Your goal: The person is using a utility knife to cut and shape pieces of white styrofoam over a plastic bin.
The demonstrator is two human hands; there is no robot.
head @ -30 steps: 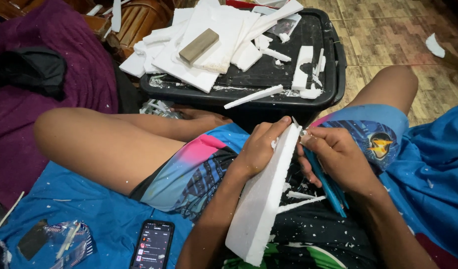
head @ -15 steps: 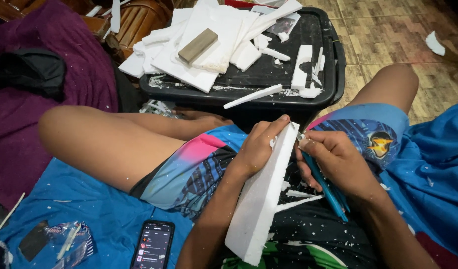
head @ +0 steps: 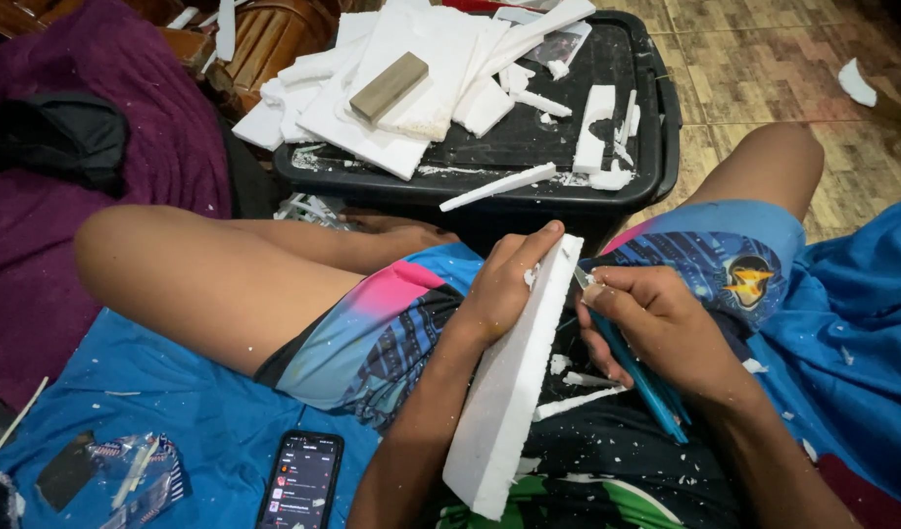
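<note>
My left hand [head: 504, 284] grips the top of a long white foam slab [head: 509, 392] that stands on edge across my lap. My right hand [head: 656, 328] holds a teal-handled craft knife [head: 641, 377], its blade tip pressed against the slab's upper right edge. Small white foam crumbs and a thin foam strip [head: 578, 402] lie on the dark cloth under my hands.
A black plastic bin lid [head: 636, 69] ahead carries several foam pieces and a tan sanding block [head: 389, 85]. A phone [head: 301, 480] and a clear plastic packet [head: 137, 470] lie on the blue cloth at lower left. Purple fabric [head: 127, 147] is at left, tiled floor at right.
The knife blade has shifted slightly along the slab's upper edge. Both hands stay almost in the same place.
</note>
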